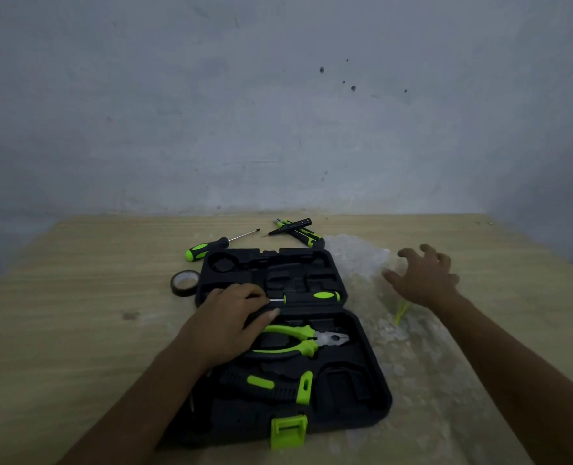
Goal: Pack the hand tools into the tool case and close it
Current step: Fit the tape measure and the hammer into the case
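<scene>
The black tool case (355, 394) lies open on the wooden table, a green latch (288, 431) at its near edge. Green-handled pliers (298, 340) and a black-and-green tool (271, 384) sit in the near half. A screwdriver (312, 297) lies in a slot of the far half; my left hand (231, 317) rests on its shaft end, fingers pressing down. My right hand (422, 276) hovers open over the bubble wrap, right of the case. Behind the case lie a second screwdriver (211, 248), a tester pen (291, 227) and a utility knife (306, 238).
A roll of black tape (185, 283) lies left of the case. Clear bubble wrap (359, 256) spreads along the case's right side, with a yellow-green strip (402, 313) on it. A grey wall stands behind the table's far edge.
</scene>
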The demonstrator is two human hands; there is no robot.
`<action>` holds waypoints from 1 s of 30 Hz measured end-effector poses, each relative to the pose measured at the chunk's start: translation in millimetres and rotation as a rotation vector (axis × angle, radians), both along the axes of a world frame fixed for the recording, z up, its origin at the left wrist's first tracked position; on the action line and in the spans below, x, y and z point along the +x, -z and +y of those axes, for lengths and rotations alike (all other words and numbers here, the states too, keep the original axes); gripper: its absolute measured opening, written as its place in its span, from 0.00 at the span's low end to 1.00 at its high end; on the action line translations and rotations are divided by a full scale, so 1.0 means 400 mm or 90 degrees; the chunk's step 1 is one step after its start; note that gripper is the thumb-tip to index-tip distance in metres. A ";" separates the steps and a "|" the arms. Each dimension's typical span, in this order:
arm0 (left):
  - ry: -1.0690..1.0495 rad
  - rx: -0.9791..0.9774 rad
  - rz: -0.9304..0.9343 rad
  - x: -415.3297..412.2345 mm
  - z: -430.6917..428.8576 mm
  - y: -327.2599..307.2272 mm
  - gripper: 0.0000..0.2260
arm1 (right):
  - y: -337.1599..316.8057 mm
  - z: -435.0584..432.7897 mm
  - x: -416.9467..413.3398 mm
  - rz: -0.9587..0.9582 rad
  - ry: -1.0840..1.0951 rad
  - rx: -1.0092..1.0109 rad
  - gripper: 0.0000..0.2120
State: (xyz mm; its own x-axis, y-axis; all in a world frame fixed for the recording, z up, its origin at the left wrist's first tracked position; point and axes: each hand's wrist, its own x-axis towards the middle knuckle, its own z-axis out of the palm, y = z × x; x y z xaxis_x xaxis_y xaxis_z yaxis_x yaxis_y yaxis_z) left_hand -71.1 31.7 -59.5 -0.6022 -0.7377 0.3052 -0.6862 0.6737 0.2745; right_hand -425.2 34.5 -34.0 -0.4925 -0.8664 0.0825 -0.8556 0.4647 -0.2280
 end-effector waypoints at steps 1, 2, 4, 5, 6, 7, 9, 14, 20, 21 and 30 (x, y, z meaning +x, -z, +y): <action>0.001 0.007 0.013 0.001 0.001 -0.001 0.26 | 0.010 -0.005 -0.026 -0.031 0.018 0.035 0.31; 0.001 0.012 0.025 0.001 0.003 -0.002 0.26 | 0.018 -0.009 -0.049 -0.051 0.027 0.060 0.33; -0.001 0.025 0.048 0.001 0.005 -0.001 0.26 | 0.034 -0.012 -0.076 -0.065 0.025 0.067 0.32; -0.003 0.033 0.058 0.001 0.007 0.000 0.26 | 0.042 -0.013 -0.085 -0.064 0.025 0.051 0.30; -0.009 0.043 0.060 0.000 0.011 0.002 0.28 | 0.047 -0.009 -0.088 -0.065 0.029 0.029 0.29; -0.017 0.050 0.055 -0.002 0.016 0.002 0.30 | 0.050 -0.004 -0.090 -0.070 0.031 0.007 0.29; -0.041 0.060 0.016 -0.009 0.034 -0.001 0.35 | 0.052 0.002 -0.089 -0.093 0.017 -0.021 0.28; -0.096 0.115 -0.077 -0.049 0.101 -0.019 0.45 | 0.016 0.024 -0.054 -0.158 -0.092 -0.065 0.28; -0.117 0.097 -0.121 -0.072 0.124 0.003 0.47 | -0.074 0.106 0.062 -0.203 -0.289 -0.090 0.29; -0.114 0.102 -0.120 -0.071 0.120 0.005 0.46 | -0.087 0.120 0.079 -0.215 -0.325 -0.082 0.29; -0.061 0.117 0.019 -0.067 0.114 -0.007 0.34 | -0.140 0.221 0.192 -0.236 -0.618 0.152 0.30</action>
State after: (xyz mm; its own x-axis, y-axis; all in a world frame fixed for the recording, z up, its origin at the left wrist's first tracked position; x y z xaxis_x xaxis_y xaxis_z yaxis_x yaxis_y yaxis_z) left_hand -98.0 77.2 -56.9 -0.5199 -0.8357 0.1769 -0.7341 0.5430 0.4078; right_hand -348.5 122.8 22.2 0.4585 -0.8753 -0.1541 -0.7789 -0.3123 -0.5439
